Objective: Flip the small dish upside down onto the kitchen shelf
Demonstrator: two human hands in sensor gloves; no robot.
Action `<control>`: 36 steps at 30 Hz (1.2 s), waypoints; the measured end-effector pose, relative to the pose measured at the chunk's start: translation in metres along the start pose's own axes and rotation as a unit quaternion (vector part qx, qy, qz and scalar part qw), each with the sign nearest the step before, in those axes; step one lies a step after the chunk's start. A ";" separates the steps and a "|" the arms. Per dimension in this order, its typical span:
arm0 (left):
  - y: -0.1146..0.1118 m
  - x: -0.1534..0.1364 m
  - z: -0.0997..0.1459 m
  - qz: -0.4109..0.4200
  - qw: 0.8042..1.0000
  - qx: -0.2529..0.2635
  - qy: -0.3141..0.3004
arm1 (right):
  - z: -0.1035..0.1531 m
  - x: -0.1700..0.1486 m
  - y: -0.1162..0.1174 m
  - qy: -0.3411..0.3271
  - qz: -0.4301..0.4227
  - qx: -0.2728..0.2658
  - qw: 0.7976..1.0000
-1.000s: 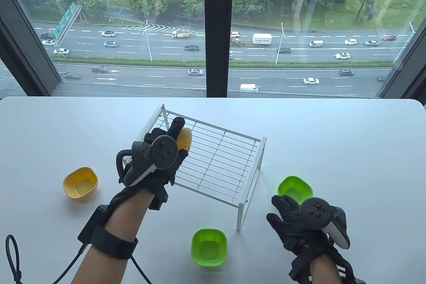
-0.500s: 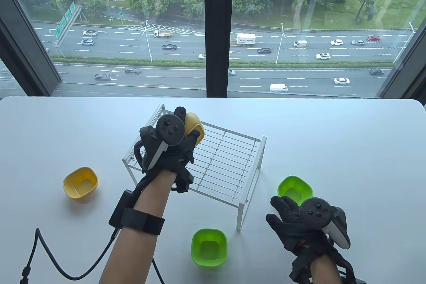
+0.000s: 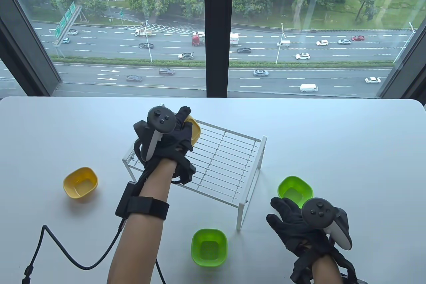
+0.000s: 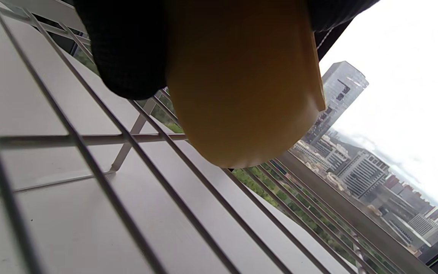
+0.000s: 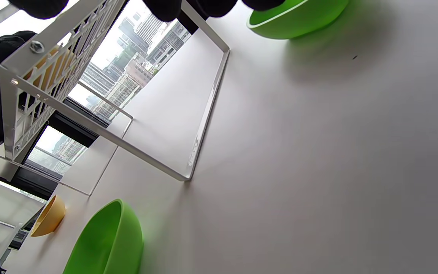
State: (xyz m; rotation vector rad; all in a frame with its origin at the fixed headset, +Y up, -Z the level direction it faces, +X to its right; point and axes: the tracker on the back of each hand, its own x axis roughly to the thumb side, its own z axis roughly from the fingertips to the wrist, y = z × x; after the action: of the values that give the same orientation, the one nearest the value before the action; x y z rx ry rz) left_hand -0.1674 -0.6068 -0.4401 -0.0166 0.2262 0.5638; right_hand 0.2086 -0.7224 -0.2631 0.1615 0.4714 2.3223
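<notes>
The left hand (image 3: 173, 137) clamps its fingers on the yellow dish (image 3: 194, 129), tilted above the shelf's (image 3: 226, 164) far left corner (probably mid-flip). The right hand (image 3: 293, 224) rests open near right, fingers apart.

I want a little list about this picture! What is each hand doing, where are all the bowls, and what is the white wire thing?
left hand: grips a yellow dish over the shelf's far left corner
right hand: rests open on the table, holding nothing
white wire thing: a kitchen shelf standing on the table
yellow bowl: upright, left of the shelf
green bowl near: upright, in front of the shelf
green bowl right: upright, just beyond the right hand's fingers
</notes>
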 end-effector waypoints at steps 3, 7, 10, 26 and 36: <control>-0.002 -0.004 -0.005 -0.024 0.999 -0.019 0.033 | 0.000 0.000 -0.001 0.001 -0.002 -0.001 1.000; -0.008 -0.010 -0.012 -0.054 0.994 -0.065 0.068 | 0.001 -0.001 -0.002 0.004 -0.009 -0.002 1.000; -0.008 -0.004 -0.014 -0.074 0.990 -0.079 0.090 | 0.002 -0.002 -0.004 0.008 -0.018 -0.005 1.000; -0.008 -0.001 -0.003 -0.099 0.993 -0.026 0.062 | 0.002 0.000 -0.002 0.004 -0.011 0.007 1.000; 0.027 0.023 0.064 -0.091 0.986 0.019 -0.139 | -0.002 -0.004 0.001 0.012 -0.023 0.012 1.000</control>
State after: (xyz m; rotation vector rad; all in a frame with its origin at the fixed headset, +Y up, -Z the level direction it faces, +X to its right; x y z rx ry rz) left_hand -0.1498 -0.5674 -0.3814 0.0770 -0.0375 0.3748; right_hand 0.2104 -0.7270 -0.2647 0.1343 0.5106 2.2755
